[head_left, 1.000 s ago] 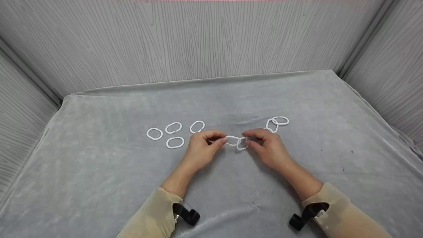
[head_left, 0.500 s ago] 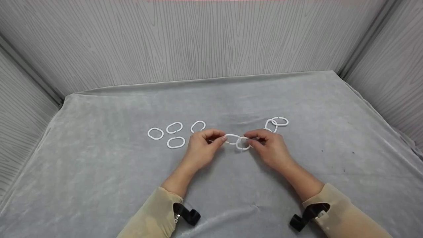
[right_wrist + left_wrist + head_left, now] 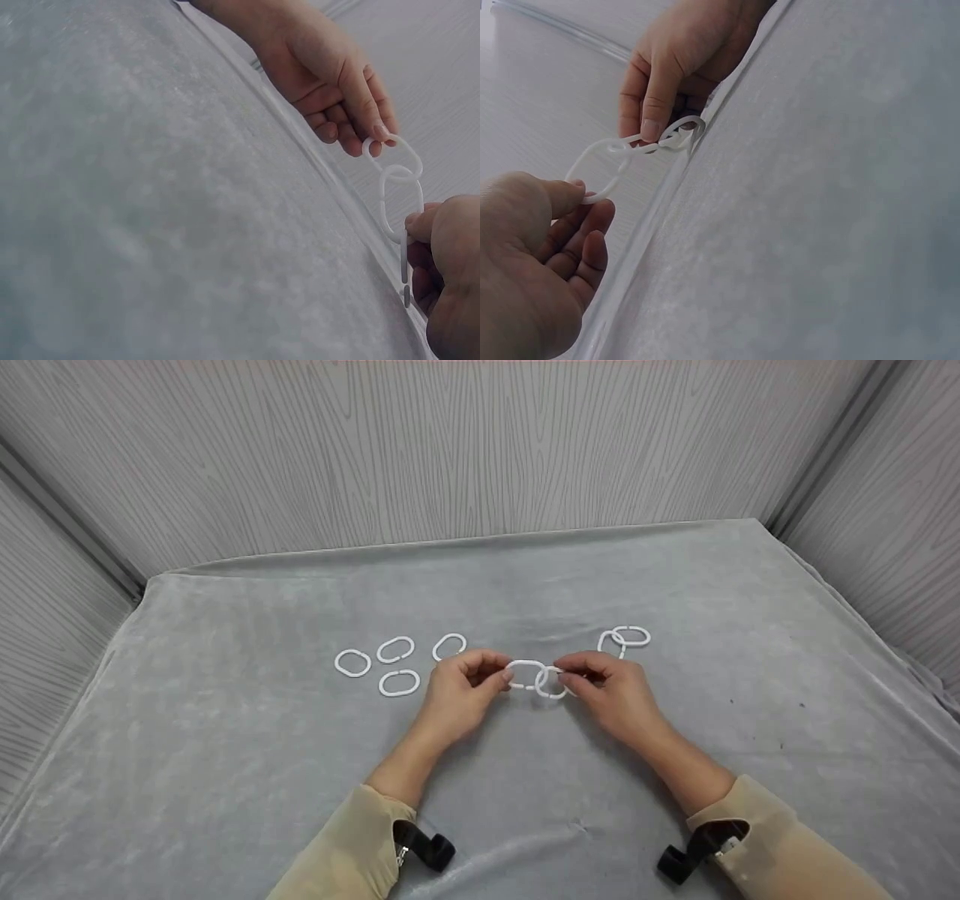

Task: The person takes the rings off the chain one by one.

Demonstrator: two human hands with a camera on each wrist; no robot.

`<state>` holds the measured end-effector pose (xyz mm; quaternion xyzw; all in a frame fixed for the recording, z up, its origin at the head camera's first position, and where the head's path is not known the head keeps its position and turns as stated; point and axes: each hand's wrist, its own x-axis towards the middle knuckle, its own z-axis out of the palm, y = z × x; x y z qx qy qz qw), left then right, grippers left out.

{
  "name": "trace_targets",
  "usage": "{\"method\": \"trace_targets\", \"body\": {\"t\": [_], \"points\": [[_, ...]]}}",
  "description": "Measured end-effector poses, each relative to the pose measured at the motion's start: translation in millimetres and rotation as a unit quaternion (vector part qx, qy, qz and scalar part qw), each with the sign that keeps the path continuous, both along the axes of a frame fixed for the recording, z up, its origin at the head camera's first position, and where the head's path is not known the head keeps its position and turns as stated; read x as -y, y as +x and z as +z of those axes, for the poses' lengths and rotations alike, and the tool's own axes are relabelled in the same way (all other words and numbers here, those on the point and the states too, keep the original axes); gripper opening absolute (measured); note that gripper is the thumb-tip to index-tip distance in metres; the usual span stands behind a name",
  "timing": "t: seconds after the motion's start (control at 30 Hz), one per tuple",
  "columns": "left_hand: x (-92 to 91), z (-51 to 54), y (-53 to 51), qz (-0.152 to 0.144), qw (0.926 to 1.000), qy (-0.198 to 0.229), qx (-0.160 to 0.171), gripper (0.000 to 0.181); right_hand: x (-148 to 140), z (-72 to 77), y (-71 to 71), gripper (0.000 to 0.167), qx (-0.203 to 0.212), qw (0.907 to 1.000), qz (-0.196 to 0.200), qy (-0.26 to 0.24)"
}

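Pinching a white oval link (image 3: 527,662) between thumb and fingers, the left hand (image 3: 461,690) occupies the frame's centre; the right hand (image 3: 613,690) grips the interlocked second link (image 3: 553,697). Four loose links (image 3: 399,694) lie left of centre; right of centre, two joined links (image 3: 632,645) perhaps continue behind the right hand.

In the head view the right hand (image 3: 611,688) hides part of the white chain (image 3: 538,681); both sleeves (image 3: 343,844) run off the bottom edge; dark specks (image 3: 802,706) are too small to identify
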<state>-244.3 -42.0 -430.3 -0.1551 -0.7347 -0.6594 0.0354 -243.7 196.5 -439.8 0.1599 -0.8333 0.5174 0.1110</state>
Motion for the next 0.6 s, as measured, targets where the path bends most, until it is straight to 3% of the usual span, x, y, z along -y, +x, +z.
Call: {"method": "trace_targets", "body": {"t": [0.6], "points": [[0.5,-2.8,-0.2,-0.034,0.9993,-0.014,0.010,0.013,-0.1,-1.8,-0.6,0.014,0.006,1.0000,0.003,0.000]]}}
